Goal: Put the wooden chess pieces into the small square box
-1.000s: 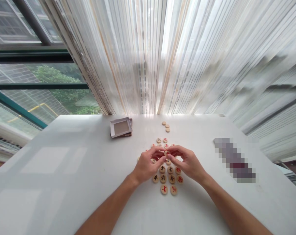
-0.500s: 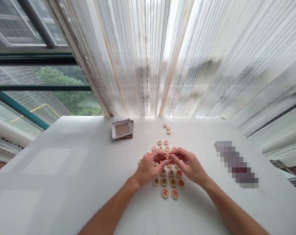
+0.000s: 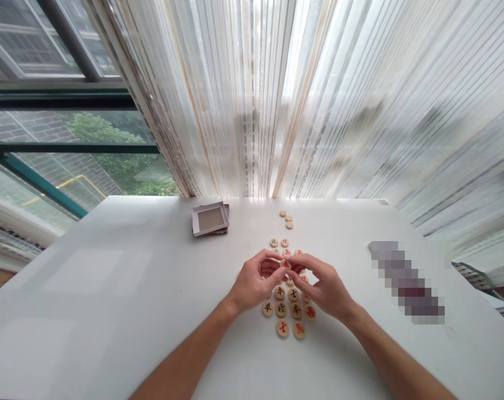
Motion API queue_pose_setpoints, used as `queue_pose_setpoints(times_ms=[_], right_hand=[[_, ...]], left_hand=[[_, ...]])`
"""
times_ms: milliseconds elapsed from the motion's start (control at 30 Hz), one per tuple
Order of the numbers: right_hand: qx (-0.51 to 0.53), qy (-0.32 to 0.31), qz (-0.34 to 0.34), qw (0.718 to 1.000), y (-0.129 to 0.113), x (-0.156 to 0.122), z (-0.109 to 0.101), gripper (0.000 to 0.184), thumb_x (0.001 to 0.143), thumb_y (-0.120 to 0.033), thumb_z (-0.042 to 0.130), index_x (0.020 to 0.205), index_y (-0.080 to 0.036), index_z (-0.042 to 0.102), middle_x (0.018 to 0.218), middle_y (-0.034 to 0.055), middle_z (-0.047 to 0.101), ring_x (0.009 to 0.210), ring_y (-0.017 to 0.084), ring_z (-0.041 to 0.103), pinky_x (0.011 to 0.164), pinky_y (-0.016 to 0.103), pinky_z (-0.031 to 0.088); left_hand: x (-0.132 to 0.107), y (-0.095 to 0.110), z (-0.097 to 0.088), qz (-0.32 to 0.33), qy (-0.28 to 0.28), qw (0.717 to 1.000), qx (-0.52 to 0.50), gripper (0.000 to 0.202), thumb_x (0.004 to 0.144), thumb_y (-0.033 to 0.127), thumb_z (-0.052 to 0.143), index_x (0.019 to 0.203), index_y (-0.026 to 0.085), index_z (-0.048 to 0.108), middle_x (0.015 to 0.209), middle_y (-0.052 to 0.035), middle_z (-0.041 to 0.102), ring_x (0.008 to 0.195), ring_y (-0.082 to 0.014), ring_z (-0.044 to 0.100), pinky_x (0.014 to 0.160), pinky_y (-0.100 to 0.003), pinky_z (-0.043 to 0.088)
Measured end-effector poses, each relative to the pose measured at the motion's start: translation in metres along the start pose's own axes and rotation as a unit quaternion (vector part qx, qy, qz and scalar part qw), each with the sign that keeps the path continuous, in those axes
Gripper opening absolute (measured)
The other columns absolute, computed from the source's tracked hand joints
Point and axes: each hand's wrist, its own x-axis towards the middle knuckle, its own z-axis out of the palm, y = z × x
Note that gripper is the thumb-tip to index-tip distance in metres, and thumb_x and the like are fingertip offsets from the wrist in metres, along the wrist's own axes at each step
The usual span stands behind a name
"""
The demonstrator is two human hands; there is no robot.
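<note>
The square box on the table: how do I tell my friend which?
Find the white table by the curtains. Near its far edge, left of the round wooden chess pieces, lies a shallow white-rimmed cardboard tray with a brown bottom. Unlike the round pieces, it is square and sits on something darker.

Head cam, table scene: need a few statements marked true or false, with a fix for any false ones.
1. The left hand and right hand meet over the round wooden xiangqi pieces. True.
2. The shallow cardboard box lies beside the right hand, at the near edge of the white table. False: it lies at the far edge, left of the pieces.
3. Three small pieces sit apart, beyond the main cluster. True.
4. The pieces carry both red and black characters. True.
5. The sheer striped curtain covers the whole window. False: at the left, uncovered glass shows greenery and a brick surface.
</note>
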Motion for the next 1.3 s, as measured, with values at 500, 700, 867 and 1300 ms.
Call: queue_pose_setpoints(times_ms=[500,700,867,1300], right_hand=[[-0.044,0.013,-0.082,0.996,0.0028,-0.0023,0.0064,0.031,0.090,-0.013,0.066,0.119,-0.025,0.065,0.097,0.0044,0.069,0.081,0.017,0.067,0.075,0.031,0.059],[-0.048,0.020,-0.068,0.996,0.0045,-0.0012,0.0027,0.034,0.092,-0.014,0.064,0.125,-0.027,0.064,0.097,0.0040,0.068,0.080,0.017,0.066,0.076,0.033,0.059],[-0.044,0.016,-0.060,0.997,0.0047,-0.0007,0.0015,0.035,0.094,-0.016,0.063,0.126,-0.027,0.064,0.098,0.0046,0.068,0.080,0.017,0.065,0.078,0.035,0.059],[-0.051,0.025,-0.104,0.993,0.0026,-0.0027,0.0090,0.031,0.088,-0.013,0.069,0.117,-0.024,0.066,0.096,0.0055,0.071,0.081,0.018,0.068,0.074,0.032,0.060]], left_hand=[[-0.0018,0.0035,0.0065,0.007,0.040,0.999,-0.007,0.025,0.091,0.040,0.067,0.094,0.016,0.063,0.087,-0.0069,0.075,0.079,-0.0192,0.074,0.073,-0.030,0.061],[-0.0023,0.0066,0.0043,0.014,0.006,1.000,-0.017,0.024,0.095,0.036,0.062,0.106,0.015,0.061,0.097,-0.0100,0.074,0.082,-0.0184,0.073,0.077,-0.032,0.060],[-0.0025,0.0073,0.0024,0.020,0.002,1.000,0.008,0.024,0.093,0.033,0.064,0.109,0.015,0.060,0.101,-0.0106,0.073,0.088,-0.0194,0.073,0.082,-0.033,0.059],[-0.0045,0.0014,0.0068,0.017,0.061,0.995,0.072,0.023,0.088,0.039,0.070,0.092,0.017,0.063,0.086,-0.0063,0.076,0.080,-0.0200,0.075,0.073,-0.029,0.059]])
